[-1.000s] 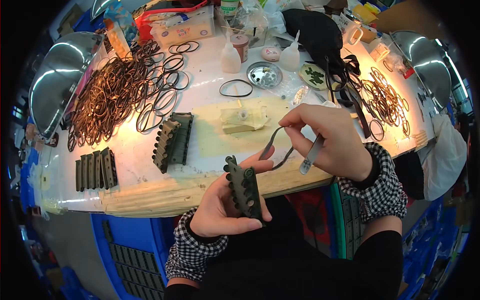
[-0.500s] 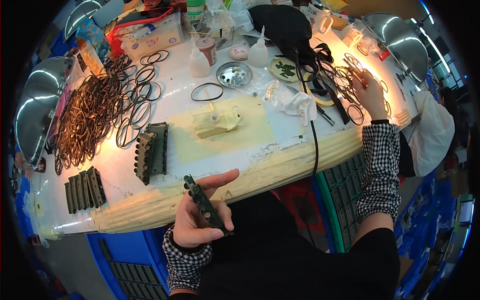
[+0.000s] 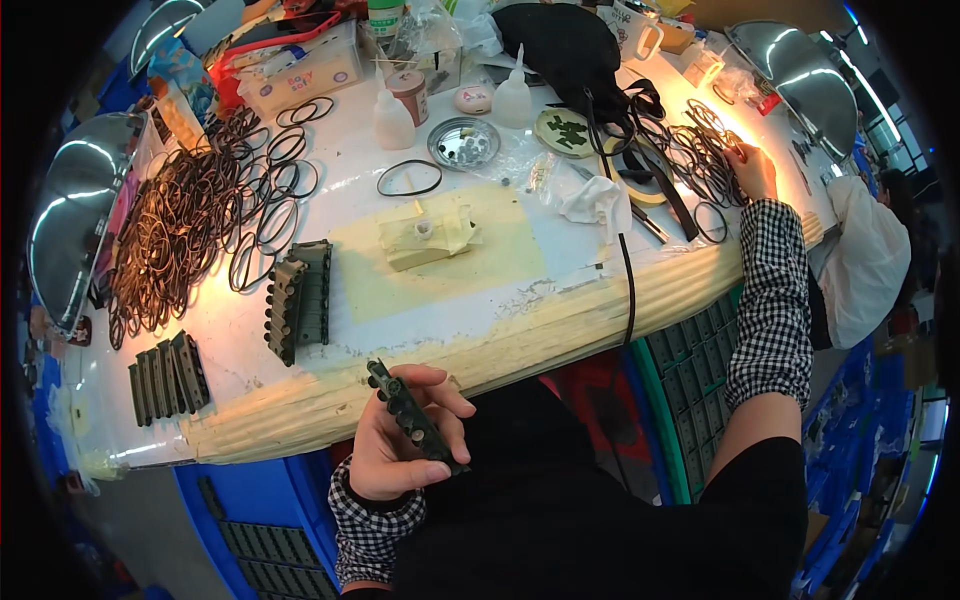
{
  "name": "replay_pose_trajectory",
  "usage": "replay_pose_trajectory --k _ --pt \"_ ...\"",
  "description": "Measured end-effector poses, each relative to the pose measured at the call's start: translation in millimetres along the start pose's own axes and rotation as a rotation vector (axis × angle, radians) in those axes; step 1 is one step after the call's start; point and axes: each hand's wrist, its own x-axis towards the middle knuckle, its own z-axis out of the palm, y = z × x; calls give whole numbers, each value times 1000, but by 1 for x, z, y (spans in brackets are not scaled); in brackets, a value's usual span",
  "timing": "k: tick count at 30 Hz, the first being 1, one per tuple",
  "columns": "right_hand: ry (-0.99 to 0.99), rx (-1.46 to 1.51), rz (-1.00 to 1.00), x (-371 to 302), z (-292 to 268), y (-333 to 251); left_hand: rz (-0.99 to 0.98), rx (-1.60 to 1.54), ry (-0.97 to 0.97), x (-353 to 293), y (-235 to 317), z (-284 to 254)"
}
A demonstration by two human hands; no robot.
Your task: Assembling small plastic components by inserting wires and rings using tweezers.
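The left hand (image 3: 390,452) grips a slim, dark-green, disc-edged piece (image 3: 408,415) nearer than the pale-yellow boxy block (image 3: 420,252); right of that, the right hand (image 3: 756,176), grip unclear, is at thin dark loops (image 3: 703,172).

Left lamp (image 3: 85,220): warm glow on desk (image 3: 350,160)
Right lamp (image 3: 800,85): warm, near-white glare
Floor (image 3: 165,520): dim
Fisheye rim: black, straight edges bent

Printed lettering shows on the clear plastic box (image 3: 288,93) and the white mug (image 3: 624,33).

Downward head view, rim somewhat unclear
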Motion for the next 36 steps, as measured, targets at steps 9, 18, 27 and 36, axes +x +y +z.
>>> replay_pose_trajectory --k 9,18,27,36 --pt "108 751 -188 -50 -68 -85 33 36 -30 -5 3 -10" --pt "-1135 1243 -380 -195 -103 -257 -10 142 -109 44 13 11" --pt "-1076 1352 -405 -210 -79 -272 -21 -18 34 22 10 7" --pt "-714 1139 -522 -218 -72 -272 8 -197 -87 10 11 3"
